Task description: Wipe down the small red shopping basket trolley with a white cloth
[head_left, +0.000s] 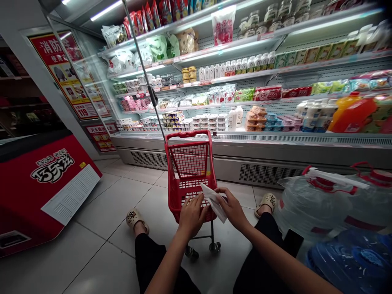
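Observation:
A small red shopping cart [190, 147] with a mesh basket stands between my legs. My right hand [232, 209], over the near right side of the basket, pinches a folded white tissue [214, 201] between thumb and fingers. The tissue hangs at a slant, one corner pointing up toward the left. Just left of it, my left hand [192, 214] lies over the cart's near rim with its fingers bent across the edge. Its index finger comes close to the tissue, and I cannot tell whether they touch. Part of the near rim is hidden by both hands.
A refrigerated display [232, 139] with stocked shelves runs behind the cart. A thin dark pole [143, 65] rises from the cart's left. Left stands a red freezer [45, 183]; right are large water bottles [318, 196], a blue bottle [352, 261] and a dark phone [293, 243].

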